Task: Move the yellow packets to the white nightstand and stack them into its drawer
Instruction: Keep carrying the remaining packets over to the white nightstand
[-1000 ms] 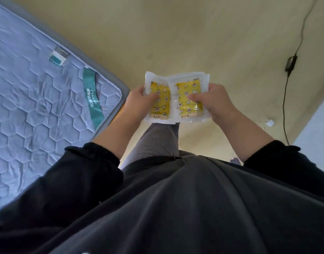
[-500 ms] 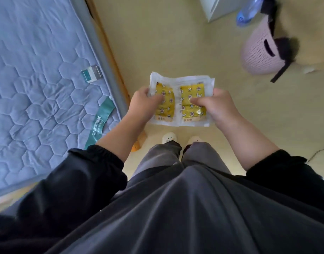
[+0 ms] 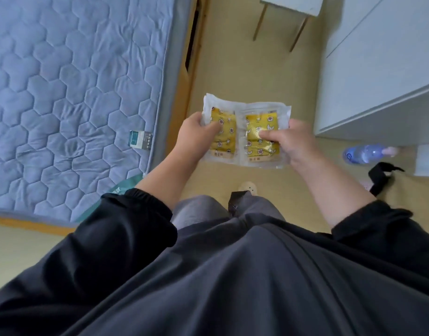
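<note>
Beside the bed (image 3: 63, 93), the left hand (image 3: 196, 134) and right hand (image 3: 291, 144) each pinch yellow packets (image 3: 245, 134); carry them level, edges squared, thumbs firm.

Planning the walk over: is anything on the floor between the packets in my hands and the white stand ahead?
Nothing visible: bare floor runs from the yellow packets to the white stand. The water bottle lies off to the right.
</note>
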The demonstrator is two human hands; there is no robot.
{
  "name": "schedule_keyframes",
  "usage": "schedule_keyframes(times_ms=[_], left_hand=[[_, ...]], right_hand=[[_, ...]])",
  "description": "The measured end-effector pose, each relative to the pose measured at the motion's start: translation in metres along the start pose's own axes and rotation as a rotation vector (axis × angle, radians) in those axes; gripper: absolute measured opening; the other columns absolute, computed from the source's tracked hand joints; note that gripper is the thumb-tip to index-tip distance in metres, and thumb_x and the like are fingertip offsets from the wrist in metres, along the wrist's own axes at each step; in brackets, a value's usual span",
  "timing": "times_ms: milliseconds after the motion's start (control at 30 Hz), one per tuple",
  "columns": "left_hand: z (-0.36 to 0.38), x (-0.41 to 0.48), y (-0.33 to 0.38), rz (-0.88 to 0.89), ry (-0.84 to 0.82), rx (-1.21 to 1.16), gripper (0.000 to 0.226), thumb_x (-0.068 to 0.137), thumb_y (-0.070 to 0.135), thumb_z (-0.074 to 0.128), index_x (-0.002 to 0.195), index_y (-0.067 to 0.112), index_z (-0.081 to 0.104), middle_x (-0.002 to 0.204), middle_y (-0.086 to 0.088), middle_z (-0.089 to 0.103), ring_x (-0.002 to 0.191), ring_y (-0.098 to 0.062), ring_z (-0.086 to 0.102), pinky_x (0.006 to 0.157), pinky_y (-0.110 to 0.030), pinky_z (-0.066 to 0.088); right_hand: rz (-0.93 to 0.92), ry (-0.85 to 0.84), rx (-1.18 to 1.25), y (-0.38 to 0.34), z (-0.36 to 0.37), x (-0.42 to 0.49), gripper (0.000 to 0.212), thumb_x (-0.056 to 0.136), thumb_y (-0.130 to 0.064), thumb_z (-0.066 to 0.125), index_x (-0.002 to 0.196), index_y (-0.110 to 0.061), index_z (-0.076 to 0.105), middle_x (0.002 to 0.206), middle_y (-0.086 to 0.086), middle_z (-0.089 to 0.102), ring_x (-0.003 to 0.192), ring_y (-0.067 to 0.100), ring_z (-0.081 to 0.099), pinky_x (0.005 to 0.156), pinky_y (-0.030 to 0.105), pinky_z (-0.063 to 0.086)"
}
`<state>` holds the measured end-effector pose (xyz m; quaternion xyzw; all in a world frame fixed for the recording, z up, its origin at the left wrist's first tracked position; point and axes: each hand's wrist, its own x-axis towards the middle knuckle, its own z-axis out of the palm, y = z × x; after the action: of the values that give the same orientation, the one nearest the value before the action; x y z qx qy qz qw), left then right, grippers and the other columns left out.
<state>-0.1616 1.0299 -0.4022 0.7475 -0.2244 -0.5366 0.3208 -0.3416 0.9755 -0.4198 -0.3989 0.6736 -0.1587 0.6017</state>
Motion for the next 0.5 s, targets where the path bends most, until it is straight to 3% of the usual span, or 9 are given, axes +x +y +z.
schedule_keyframes(times_ms=[167, 333, 500], left_hand=[[0.023, 0.041, 0.076, 0.020, 0.060, -0.046, 0.010, 0.092, 0.018, 0.058, 0.087, 0.026, 0.055, 0.090, 0.004, 0.069, 0.077, -0.011, 0.070, 0.058, -0.023, 0.057], [0.022, 0.101, 0.140, 0.030, 0.150, -0.092, 0.011, 0.092, 0.019, 0.059, 0.084, 0.026, 0.054, 0.090, 0.002, 0.069, 0.080, -0.015, 0.070, 0.065, -0.028, 0.058], [0.014, 0.190, 0.216, 0.044, 0.152, -0.116, 0.012, 0.092, 0.018, 0.057, 0.084, 0.026, 0.056, 0.091, 0.001, 0.070, 0.083, -0.017, 0.071, 0.073, -0.034, 0.059]], right_hand=[[-0.054, -0.063, 0.000, -0.083, -0.032, 0.062, 0.019, 0.069, -0.003, 0.079, 0.084, -0.008, 0.068, 0.084, 0.007, 0.073, 0.078, 0.024, 0.071, 0.078, 0.045, 0.058], [-0.106, -0.122, 0.008, -0.156, -0.027, 0.129, 0.019, 0.072, 0.001, 0.075, 0.076, -0.015, 0.067, 0.069, -0.003, 0.072, 0.064, 0.013, 0.070, 0.065, 0.032, 0.058], [-0.130, -0.107, 0.006, -0.239, -0.020, 0.208, 0.019, 0.074, -0.001, 0.076, 0.075, -0.017, 0.066, 0.067, -0.005, 0.071, 0.062, 0.010, 0.070, 0.063, 0.028, 0.056]])
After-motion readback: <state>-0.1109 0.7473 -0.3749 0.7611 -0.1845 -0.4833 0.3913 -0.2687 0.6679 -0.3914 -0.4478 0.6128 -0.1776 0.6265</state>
